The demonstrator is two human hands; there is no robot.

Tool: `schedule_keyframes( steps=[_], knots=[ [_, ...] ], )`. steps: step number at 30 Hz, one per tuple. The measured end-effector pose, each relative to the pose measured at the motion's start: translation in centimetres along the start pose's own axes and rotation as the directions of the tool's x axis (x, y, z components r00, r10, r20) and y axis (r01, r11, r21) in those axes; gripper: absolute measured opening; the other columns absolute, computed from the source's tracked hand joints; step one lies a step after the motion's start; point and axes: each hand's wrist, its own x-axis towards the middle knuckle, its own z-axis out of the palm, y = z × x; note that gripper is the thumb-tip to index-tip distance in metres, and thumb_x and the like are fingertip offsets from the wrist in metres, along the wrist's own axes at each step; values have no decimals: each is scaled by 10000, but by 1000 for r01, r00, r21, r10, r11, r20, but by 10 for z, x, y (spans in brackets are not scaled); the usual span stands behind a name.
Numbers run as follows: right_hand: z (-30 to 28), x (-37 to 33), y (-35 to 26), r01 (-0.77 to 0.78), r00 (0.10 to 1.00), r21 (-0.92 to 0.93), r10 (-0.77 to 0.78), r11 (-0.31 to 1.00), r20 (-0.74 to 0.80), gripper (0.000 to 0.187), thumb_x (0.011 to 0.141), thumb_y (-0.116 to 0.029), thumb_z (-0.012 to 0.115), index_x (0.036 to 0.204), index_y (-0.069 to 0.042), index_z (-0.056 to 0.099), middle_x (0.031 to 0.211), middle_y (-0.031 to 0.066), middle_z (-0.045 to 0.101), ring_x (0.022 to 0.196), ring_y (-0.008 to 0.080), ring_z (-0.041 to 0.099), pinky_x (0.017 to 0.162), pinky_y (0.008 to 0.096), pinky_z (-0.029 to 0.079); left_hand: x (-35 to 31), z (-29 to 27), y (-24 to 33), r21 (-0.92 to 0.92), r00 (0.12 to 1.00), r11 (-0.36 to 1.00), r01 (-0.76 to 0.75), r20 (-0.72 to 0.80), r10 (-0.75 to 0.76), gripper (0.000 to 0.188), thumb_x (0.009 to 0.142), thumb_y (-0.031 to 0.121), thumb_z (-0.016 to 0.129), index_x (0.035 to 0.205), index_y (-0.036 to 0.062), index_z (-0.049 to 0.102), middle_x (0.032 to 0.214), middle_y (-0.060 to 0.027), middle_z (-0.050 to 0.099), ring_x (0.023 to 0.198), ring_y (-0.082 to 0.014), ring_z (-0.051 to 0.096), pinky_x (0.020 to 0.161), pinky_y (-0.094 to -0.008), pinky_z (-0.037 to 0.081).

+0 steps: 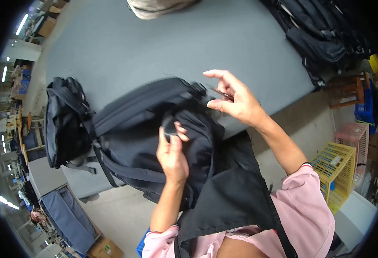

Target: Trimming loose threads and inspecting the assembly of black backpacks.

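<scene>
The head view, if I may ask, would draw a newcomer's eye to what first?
The large black backpack probably catches the eye first, lying at the near edge of the grey table. Next come the slim metal tool in the grip of the right hand and the yellow plastic crate at lower right.

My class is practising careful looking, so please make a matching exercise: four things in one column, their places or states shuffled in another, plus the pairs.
1. Large black fabric backpack
2. Yellow plastic lattice crate
3. Beige fabric item
4. Bare right hand

A. At the picture's top edge
B. Holding a slim dark tool
C. Beneath the left hand
D. Beside a pink plastic crate

Pairs: 1-C, 2-D, 3-A, 4-B
</scene>
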Motion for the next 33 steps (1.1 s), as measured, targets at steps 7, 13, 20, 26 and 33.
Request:
schedule_keyframes(
  steps=[7, 13, 20, 26, 33],
  knots=[
    [-43, 6, 19, -52, 907, 68, 19, 996, 421, 315, 718, -121, 729, 965, -53, 547, 910, 10, 518, 747, 70, 494, 608, 223, 429, -16, 16, -22, 241, 944, 969, 54, 305, -128, 234, 920, 198, 523, 881, -19, 601, 846, -64, 563, 788, -144, 536, 759, -266, 417],
    [-52, -21, 10, -384, 840, 100, 302, 918, 450, 303, 650, -55, 764, 773, -90, 489, 898, 5, 543, 694, 79, 496, 584, 222, 419, -1, 21, -21, 404, 927, 911, 87, 301, -222, 211, 867, 177, 575, 857, -29, 616, 726, -73, 568, 715, -178, 546, 696, -275, 422],
    [-10, -38, -64, -50, 972, 442, -58, 896, 228, 249, 715, 0, 721, 810, -62, 499, 763, -13, 492, 665, 45, 455, 592, 193, 378, -15, 38, 40, 687, 902, 593, -420, 242, 357, 229, 782, 41, 533, 998, -36, 540, 1104, -223, 474, 1015, -371, 473, 873, -382, 383],
    [71, -39, -63, 99, 972, 395, -174, 913, 158, 185, 791, 11, 645, 952, -37, 567, 733, -64, 436, 603, 13, 363, 554, 170, 310, -52, 12, 55, 433, 918, 826, -361, 11, 396, 368, 875, 240, 474, 1065, -59, 570, 1315, -224, 360, 1206, -336, 358, 1018, -421, 257],
    [83, -55, -93, 24, 957, 342, -120, 939, 262, 134, 862, -15, 578, 994, 6, 585, 681, -18, 513, 464, 16, 405, 420, 176, 351, -55, 2, 97, 865, 660, 90, -494, 305, 687, 302, 675, 209, 726, 767, -1, 530, 1256, -163, 510, 1246, -357, 382, 1035, -511, 200]
  ],
)
